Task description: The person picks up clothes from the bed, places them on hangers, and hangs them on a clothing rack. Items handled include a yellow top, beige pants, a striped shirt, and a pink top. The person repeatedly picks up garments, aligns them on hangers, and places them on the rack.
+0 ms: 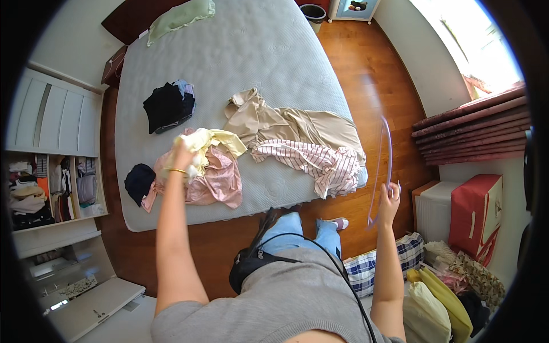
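Note:
My left hand [183,155], a yellow bangle at its wrist, grips a pale yellow garment [225,140] over the mattress; motion blurs the fingers. Beneath it spreads a crumpled pink garment [225,182]. Off to the right, above the floor, my right hand [388,205] holds a thin lilac clothes hanger [388,150], itself partly blurred. A dark cap [140,183] lies left of the pink cloth. Beyond my left hand sits a stack of folded dark clothes [168,107]. Beige cloth [300,122] and a striped garment [306,160] lie rumpled on the mattress's right side.
The bare mattress [240,55] carries a green pillow [182,19] at its head. An open wardrobe [51,188] with clothes stands left. A checked bundle [364,272], bags and a red box [474,214] fill the right. A bin [312,15] stands on the wooden floor.

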The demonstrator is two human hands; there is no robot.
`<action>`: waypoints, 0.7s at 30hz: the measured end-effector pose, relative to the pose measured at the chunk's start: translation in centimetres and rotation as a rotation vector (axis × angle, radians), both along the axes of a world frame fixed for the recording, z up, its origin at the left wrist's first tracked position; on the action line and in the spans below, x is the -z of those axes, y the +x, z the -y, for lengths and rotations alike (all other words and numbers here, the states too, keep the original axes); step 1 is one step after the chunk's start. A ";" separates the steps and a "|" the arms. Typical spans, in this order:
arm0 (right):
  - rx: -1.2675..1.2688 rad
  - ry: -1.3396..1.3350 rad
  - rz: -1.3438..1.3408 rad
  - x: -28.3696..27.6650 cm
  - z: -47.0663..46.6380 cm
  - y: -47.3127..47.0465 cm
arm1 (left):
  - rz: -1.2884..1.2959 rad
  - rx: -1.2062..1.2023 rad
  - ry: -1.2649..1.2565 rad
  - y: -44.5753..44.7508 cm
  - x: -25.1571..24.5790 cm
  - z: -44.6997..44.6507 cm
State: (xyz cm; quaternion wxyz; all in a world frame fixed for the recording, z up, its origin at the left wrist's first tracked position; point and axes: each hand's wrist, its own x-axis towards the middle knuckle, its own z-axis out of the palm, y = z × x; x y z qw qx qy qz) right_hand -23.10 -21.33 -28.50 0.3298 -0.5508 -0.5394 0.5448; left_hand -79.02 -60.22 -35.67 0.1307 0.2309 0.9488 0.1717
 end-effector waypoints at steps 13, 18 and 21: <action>0.114 -0.455 0.235 8.3 9.4 8.4 | 0.228 0.655 -0.201 15.4 18.3 -23.3; 0.096 -0.543 0.247 9.8 10.0 8.2 | 0.486 0.461 -0.299 19.0 20.7 -28.0; 0.076 -0.558 0.283 10.1 9.9 8.3 | 0.538 0.375 -0.299 20.8 24.5 -27.7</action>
